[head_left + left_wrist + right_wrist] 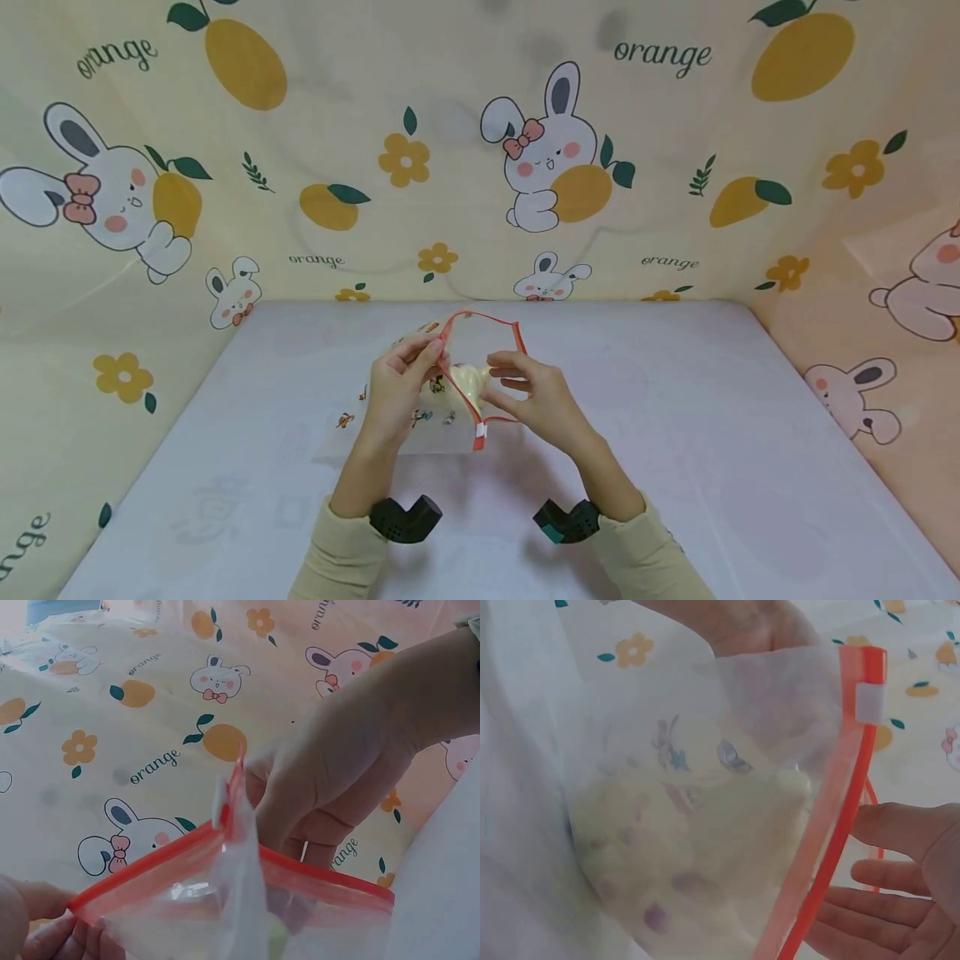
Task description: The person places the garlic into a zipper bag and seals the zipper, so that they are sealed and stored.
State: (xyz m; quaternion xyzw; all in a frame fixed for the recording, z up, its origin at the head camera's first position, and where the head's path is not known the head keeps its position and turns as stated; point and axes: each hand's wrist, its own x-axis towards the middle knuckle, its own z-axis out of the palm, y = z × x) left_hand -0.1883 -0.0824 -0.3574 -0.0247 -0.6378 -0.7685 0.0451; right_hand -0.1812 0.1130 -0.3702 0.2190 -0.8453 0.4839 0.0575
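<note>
My left hand (397,379) pinches the red edge of a clear slider zip bag (420,433) with small cartoon prints; in the left wrist view its fingertips (52,907) grip that edge at the lower left. The bag's mouth gapes toward the right. Inside it lies a glossy cream-coloured item (468,385), seen through the plastic as a pale bulk with purple spots (656,919); its kind is unclear. At the mouth is my right hand (543,396), fingers loosely extended, holding nothing visible. A white slider (870,703) sits at one end of the red zip.
A white-covered table (675,467) lies under the hands. Behind and at both sides hangs a cream cloth (450,167) printed with rabbits and oranges. Each wrist wears a black camera mount (405,518).
</note>
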